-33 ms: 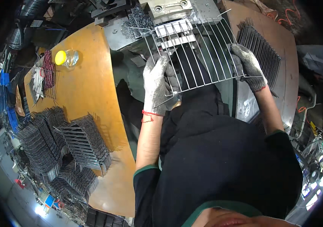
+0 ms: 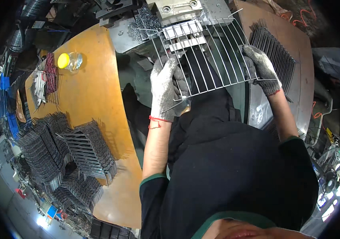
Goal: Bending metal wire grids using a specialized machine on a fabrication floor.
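A wire rack [image 2: 208, 59] of thin parallel metal rods is held up in front of me, its corner wires bent outward. My left hand [image 2: 166, 84], in a white and grey knit glove, is closed on its left side wire. Gripping the right side is my right hand [image 2: 260, 68], in a matching glove, with the fingers wrapped round the edge wire. Beyond the rack's far edge sits a metal machine block [image 2: 176, 11] with bolts, partly seen through the rods.
On the left wooden table [image 2: 98, 75] are several stacks of wire racks [image 2: 88, 149], a jar with a yellow lid [image 2: 74, 61] and folded gloves [image 2: 51, 73]. Another wire rack stack [image 2: 275, 55] stands on the right table. Small metal pieces [image 2: 148, 24] lie beside the machine.
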